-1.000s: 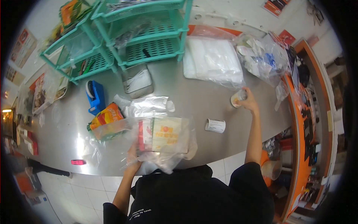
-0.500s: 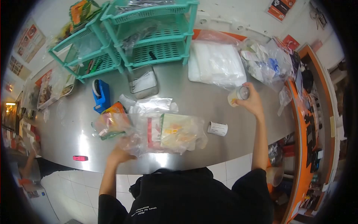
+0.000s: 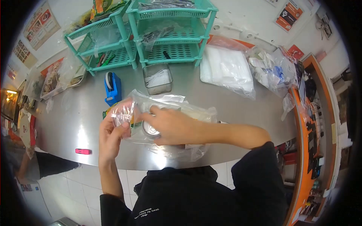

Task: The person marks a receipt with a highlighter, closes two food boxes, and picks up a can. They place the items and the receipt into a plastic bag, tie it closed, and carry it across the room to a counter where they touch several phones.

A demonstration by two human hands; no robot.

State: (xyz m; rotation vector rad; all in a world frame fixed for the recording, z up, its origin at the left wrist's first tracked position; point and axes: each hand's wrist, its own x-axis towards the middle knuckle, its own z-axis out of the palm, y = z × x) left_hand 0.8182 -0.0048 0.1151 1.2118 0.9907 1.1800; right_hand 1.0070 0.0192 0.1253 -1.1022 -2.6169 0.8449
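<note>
In the head view my right hand [image 3: 171, 124] is wrapped around a drink can [image 3: 151, 130], its silver lid facing up toward the camera. The can is at the opening of a clear plastic bag [image 3: 205, 114] lying on the metal table. My left hand [image 3: 112, 136] pinches the lifted edge of this bag at the left. Bits of a green-and-yellow packet [image 3: 107, 112] show behind the left hand. My right hand and forearm cover most of the bag's contents.
A blue tape dispenser [image 3: 112, 90] and a container of white slips [image 3: 159, 86] stand behind the bag. Green shelves [image 3: 171, 39] and a stack of white plastic bags [image 3: 226, 71] line the back. A pink cutter [image 3: 83, 151] lies front left. Another person [image 3: 49, 164] is at far left.
My right hand has brought the can from the right side of the table to the bag. My left hand has risen, lifting the bag's edge. The camera view has shifted slightly.
</note>
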